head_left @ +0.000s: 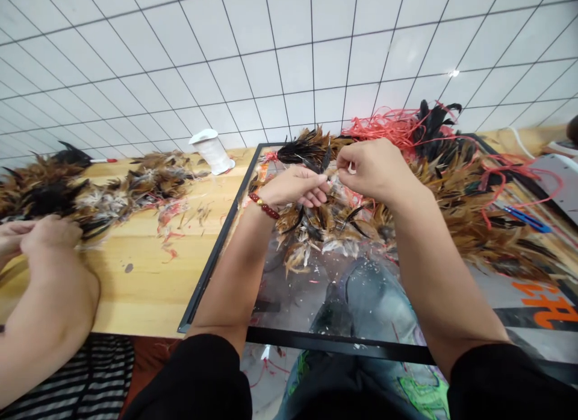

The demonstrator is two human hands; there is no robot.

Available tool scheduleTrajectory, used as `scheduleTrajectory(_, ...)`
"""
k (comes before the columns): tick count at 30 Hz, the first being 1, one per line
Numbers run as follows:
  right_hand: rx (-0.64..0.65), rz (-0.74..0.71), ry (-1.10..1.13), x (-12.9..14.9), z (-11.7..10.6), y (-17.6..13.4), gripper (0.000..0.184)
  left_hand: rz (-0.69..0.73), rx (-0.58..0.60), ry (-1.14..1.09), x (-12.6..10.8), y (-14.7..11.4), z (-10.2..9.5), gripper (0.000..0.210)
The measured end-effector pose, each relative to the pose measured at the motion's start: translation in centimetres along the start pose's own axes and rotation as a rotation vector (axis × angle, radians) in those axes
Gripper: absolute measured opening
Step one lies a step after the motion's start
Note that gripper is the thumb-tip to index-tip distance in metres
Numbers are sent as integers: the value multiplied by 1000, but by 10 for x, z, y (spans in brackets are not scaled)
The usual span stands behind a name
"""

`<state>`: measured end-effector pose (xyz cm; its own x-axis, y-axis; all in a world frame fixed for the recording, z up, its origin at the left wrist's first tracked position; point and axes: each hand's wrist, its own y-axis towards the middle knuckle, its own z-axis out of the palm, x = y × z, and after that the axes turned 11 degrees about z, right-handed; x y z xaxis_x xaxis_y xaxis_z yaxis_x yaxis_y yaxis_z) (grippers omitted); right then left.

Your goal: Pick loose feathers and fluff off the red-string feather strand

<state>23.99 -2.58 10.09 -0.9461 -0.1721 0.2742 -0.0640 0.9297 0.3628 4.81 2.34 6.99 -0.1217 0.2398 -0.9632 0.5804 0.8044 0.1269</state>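
My left hand (pixel 295 188), with a dark red bead bracelet (pixel 264 206) at its wrist, has thumb and forefinger pinched. A dark feather (pixel 326 158) stands up from that pinch. Close by on the right, my right hand (pixel 374 170) is closed with its fingertips together; a tiny pale bit shows there, too small to name. Under both hands lies a spread of brown, black and white feathers (pixel 316 224) on a glass panel (pixel 289 287) with a black frame. Behind my left hand rests a dark feather bundle (pixel 295 152) tied at its left end.
On the right are tangled red strings (pixel 383 128), more brown feathers (pixel 487 227) and blue tweezers (pixel 528 218). A white spool (pixel 212 152) stands on the wooden table (pixel 149 287). At left, a co-worker's hands (pixel 49 233) touch another feather pile (pixel 40 185). A tiled wall (pixel 289 64) rises behind.
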Motion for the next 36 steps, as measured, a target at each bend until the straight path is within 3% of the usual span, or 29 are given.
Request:
scheduleTrajectory(3,-70,-37,44,1,-4,-1,28,-14,42,-82,-4,0,-3,23)
scheduleTrajectory(6,-191,118,138,-6,-8,-1,29,64,-110,-130,-5,2,-4,13)
scheduleTrajectory(8,-130,226,226,-12,-8,0,22,117,-195,-182,-5,3,-4,11)
scheduleTrajectory(10,15,251,378,-15,-6,2,16,155,-213,-218,-4,3,-3,14)
scheduleTrajectory(12,88,221,594,-13,-1,4,20,176,-180,-222,-3,3,-1,20)
scheduleTrajectory(15,70,141,874,-3,6,7,24,211,-91,-179,-1,3,3,27)
scheduleTrajectory(20,-49,85,922,7,16,9,26,274,47,-124,0,3,6,31)
scheduleTrajectory(25,-131,55,870,7,20,11,23,235,-89,-152,-7,0,4,18)
scheduleTrajectory(27,-235,55,919,7,22,12,18,173,-128,-93,-10,-1,1,12)
scheduleTrajectory(30,-399,121,980,11,28,12,18,104,-328,-131,-12,0,-7,8)
scheduleTrajectory(32,-338,149,913,15,35,11,20,88,-472,-230,-14,0,-13,9)
scheduleTrajectory(36,108,-43,430,28,57,2,14,138,-628,-364,-18,-2,-24,14)
